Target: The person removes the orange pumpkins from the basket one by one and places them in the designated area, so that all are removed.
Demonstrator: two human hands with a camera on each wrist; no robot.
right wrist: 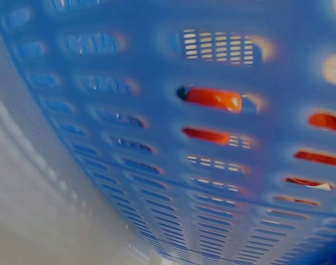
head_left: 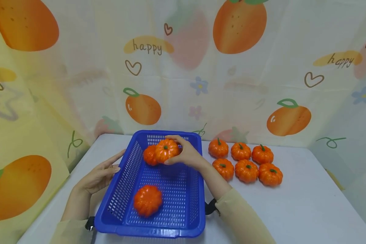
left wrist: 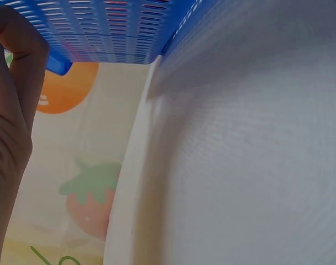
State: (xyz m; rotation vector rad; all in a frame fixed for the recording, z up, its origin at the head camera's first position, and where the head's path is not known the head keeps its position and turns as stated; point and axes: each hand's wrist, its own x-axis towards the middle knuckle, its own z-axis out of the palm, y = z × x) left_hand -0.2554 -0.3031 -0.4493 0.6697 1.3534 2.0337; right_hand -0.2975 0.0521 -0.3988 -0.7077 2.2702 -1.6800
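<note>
A blue plastic basket (head_left: pixel 198 189) with slotted walls stands on the table. Inside it my right hand (head_left: pixel 189 154) grips a small orange pumpkin (head_left: pixel 166 150), thumb on the near side and fingers on the far side. Partly hidden behind that one is a second pumpkin (head_left: pixel 150 156). Another pumpkin (head_left: pixel 147 200) lies nearer the basket's front, no stem showing. My left hand (head_left: pixel 99 176) is at the outside of the basket's left wall, fingers extended, fingertips at the rim. In the right wrist view, the basket's slotted wall (right wrist: pixel 173 72) blocks most of my right hand's grip.
To the basket's right, several pumpkins (head_left: pixel 246 171) stand in two rows on the white table (head_left: pixel 292 210). A fruit-print cloth (head_left: pixel 241 84) hangs behind the table and along its left side. Dark straps (head_left: pixel 211 206) circle both wrists.
</note>
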